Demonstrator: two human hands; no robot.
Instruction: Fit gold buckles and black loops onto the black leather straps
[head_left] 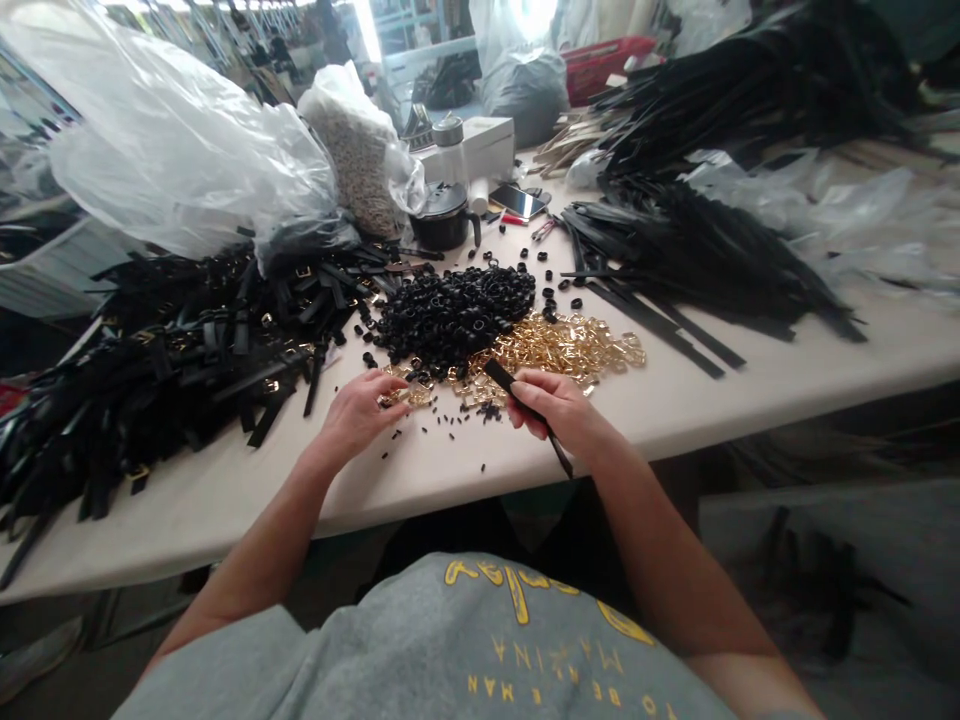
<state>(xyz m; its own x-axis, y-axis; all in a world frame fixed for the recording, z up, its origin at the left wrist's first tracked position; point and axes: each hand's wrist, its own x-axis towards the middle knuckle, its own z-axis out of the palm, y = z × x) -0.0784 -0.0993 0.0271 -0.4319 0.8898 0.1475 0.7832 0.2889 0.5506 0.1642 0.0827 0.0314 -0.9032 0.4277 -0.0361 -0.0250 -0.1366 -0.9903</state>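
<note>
My right hand [553, 405] is closed around a black leather strap [499, 376], thumb on top. One end of the strap points up and left, and the other hangs below the hand toward the table's front edge. My left hand [367, 408] has its thumb and forefinger apart at the near-left side of the loose gold buckles [562, 345]. Whether the fingertips touch a buckle is hard to make out. Behind both hands rises a heap of small black loops [450, 310]. Tiny dark pieces [491, 411] lie scattered on the table between the hands.
Black straps with gold buckles [187, 330] pile up on the left of the white table [420, 490]. Plain black straps [690, 245] lie at right. Farther back stand a black lidded pot [441, 228], a glass jar [450, 150], a phone [519, 202] and plastic bags [195, 150].
</note>
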